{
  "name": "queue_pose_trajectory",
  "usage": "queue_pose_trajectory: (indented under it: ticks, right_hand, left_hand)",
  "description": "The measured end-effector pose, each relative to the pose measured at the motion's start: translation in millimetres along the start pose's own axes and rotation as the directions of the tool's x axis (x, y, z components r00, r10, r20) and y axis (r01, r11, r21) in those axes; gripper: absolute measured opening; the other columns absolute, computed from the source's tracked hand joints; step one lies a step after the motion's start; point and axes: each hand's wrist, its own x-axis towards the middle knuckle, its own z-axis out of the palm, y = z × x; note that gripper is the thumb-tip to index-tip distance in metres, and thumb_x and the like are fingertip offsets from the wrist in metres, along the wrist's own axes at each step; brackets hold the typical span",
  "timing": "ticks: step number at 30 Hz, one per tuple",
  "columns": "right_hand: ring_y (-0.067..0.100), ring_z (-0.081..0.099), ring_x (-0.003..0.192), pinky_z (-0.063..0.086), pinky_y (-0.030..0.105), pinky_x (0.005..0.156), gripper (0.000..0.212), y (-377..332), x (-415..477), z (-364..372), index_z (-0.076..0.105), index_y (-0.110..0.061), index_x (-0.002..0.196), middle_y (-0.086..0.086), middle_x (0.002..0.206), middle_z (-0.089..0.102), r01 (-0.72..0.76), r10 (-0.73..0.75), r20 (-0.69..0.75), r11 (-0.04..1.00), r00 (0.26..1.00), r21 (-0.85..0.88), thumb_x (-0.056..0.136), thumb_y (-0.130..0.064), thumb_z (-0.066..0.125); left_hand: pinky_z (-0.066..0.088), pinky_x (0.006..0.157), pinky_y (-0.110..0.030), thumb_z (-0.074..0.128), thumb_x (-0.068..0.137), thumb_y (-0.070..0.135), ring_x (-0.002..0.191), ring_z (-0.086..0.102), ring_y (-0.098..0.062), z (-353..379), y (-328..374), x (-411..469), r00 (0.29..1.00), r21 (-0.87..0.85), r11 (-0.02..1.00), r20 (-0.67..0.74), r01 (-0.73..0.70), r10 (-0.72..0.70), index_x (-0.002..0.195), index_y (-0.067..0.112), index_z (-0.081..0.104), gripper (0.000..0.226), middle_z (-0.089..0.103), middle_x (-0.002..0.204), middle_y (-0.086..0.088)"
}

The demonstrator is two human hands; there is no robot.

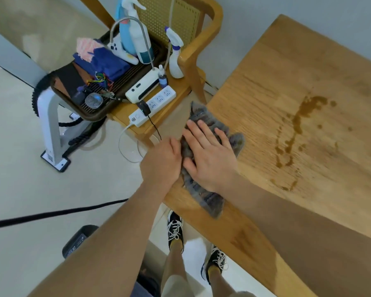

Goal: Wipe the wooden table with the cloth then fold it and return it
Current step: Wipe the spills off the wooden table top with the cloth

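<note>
1. Two hands met at the near corner of the light wooden bench (287, 71). The right hand (210, 155) lay flat with its fingers spread, pressing the rumpled grey cloth (204, 198) onto the wood.
2. The left hand (162, 162) sat at the bench edge against the cloth's side, knuckles up. Its fingers were hidden, so whether it pinched the cloth could not be told.
3. The cloth lay on that corner, one side over the edge, well apart from the brown liquid spill (298, 129) streaked across the middle of the bench.
4. Judged from that, the wiping had hardly begun. The spill looked untouched, so wiping it up, folding the cloth and returning it were all left to do.
</note>
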Motion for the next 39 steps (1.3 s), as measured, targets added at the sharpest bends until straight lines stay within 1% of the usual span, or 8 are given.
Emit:
queue_pose_trajectory:
  ticks: [4, 9, 13, 16, 22, 26, 31, 39]
  right_hand:
    - [0.023, 0.052, 0.119, 0.024, 0.045, 0.114, 0.038, 12.2, 63.2, -8.9, 0.065, -0.017, 0.096, 0.001, 0.109, 0.066, -0.112, 0.11, -0.055, 0.993, 0.992, -0.033, 0.093, -0.041, 0.037]
    - [0.022, 0.058, 0.073, 0.026, 0.041, 0.11, 0.05, -3.3, 103.3, -17.3, 0.043, -0.019, 0.049, -0.005, 0.052, 0.043, -0.23, 0.229, -0.024, 0.97, 0.973, -0.083, 0.094, -0.04, 0.034]
    - [0.02, 0.061, 0.09, 0.022, 0.047, 0.115, 0.045, -17.1, 70.8, -8.6, 0.063, -0.021, 0.082, -0.004, 0.079, 0.067, -0.078, 0.079, 0.03, 0.996, 0.996, -0.043, 0.096, -0.048, 0.03]
    - [0.02, 0.059, 0.104, 0.022, 0.045, 0.115, 0.038, -2.3, 65.0, -11.3, 0.057, -0.024, 0.109, -0.004, 0.099, 0.067, 0.009, -0.008, 0.007, 1.0, 1.0, -0.024, 0.097, -0.052, 0.034]
    - [0.023, 0.059, 0.094, 0.026, 0.044, 0.113, 0.035, 51.3, 115.8, -21.5, 0.047, -0.021, 0.073, 0.0, 0.075, 0.064, -0.219, 0.215, -0.051, 0.972, 0.975, -0.083, 0.093, -0.048, 0.038]
    - [0.021, 0.051, 0.123, 0.02, 0.046, 0.116, 0.042, 20.3, 99.0, -8.7, 0.067, -0.013, 0.086, 0.003, 0.101, 0.071, -0.371, 0.367, -0.125, 0.929, 0.922, -0.004, 0.092, -0.045, 0.042]
    - [0.022, 0.032, 0.143, 0.019, 0.048, 0.118, 0.05, 16.5, 64.1, -10.7, 0.069, -0.013, 0.107, 0.003, 0.137, 0.057, -0.205, 0.204, -0.043, 0.979, 0.978, -0.015, 0.095, -0.053, 0.04]
    - [0.021, 0.035, 0.139, 0.015, 0.048, 0.118, 0.055, 31.2, 102.6, -17.8, 0.073, -0.01, 0.095, 0.003, 0.117, 0.067, -0.386, 0.386, -0.011, 0.919, 0.922, -0.075, 0.092, -0.05, 0.035]
  left_hand:
    - [0.045, 0.056, -0.033, 0.019, 0.101, 0.035, 0.058, 0.054, -0.025, -4.3, -0.8, -0.3, 0.995, -0.05, 0.998, 0.095, 0.039, -0.034, 0.06, 0.019, 0.045, 0.052, 0.053, 0.058, -0.001]
    - [0.041, 0.059, -0.033, 0.021, 0.1, 0.032, 0.071, 0.054, -0.023, -3.5, -2.2, 1.7, 1.0, -0.144, 0.989, 0.022, 0.025, -0.022, 0.085, 0.02, 0.048, 0.034, 0.054, 0.078, 0.001]
    - [0.039, 0.06, -0.032, 0.028, 0.098, 0.031, 0.077, 0.055, -0.021, -0.4, -8.3, 1.3, 0.998, -0.198, 0.979, 0.012, 0.058, -0.057, 0.105, 0.025, 0.045, 0.019, 0.057, 0.092, 0.003]
    - [0.038, 0.061, -0.031, 0.028, 0.097, 0.029, 0.077, 0.056, -0.021, -2.5, -5.5, 1.2, 0.998, -0.206, 0.977, 0.04, 0.061, -0.054, 0.108, 0.027, 0.044, 0.02, 0.058, 0.095, 0.003]
    - [0.035, 0.057, -0.028, 0.027, 0.098, 0.026, 0.065, 0.049, -0.015, -3.2, 2.6, 4.5, 0.994, -0.093, 0.992, 0.086, 0.082, -0.074, 0.122, 0.026, 0.046, 0.03, 0.063, 0.086, 0.005]
    - [0.035, 0.052, -0.029, 0.025, 0.097, 0.027, 0.056, 0.049, -0.019, -8.5, 0.4, 2.0, 0.982, -0.035, 0.992, 0.149, 0.121, -0.115, 0.098, 0.023, 0.043, 0.019, 0.049, 0.06, 0.007]
    - [0.045, 0.056, -0.033, 0.022, 0.095, 0.03, 0.06, 0.055, -0.022, -9.2, 6.0, 6.7, 0.977, -0.047, 0.991, 0.175, 0.129, -0.119, 0.09, 0.024, 0.038, 0.017, 0.053, 0.063, 0.004]
    - [0.036, 0.05, -0.028, 0.025, 0.098, 0.028, 0.052, 0.049, -0.013, -8.8, 2.4, 4.1, 0.979, -0.046, 0.993, 0.178, 0.112, -0.102, 0.09, 0.026, 0.035, 0.013, 0.05, 0.059, 0.007]
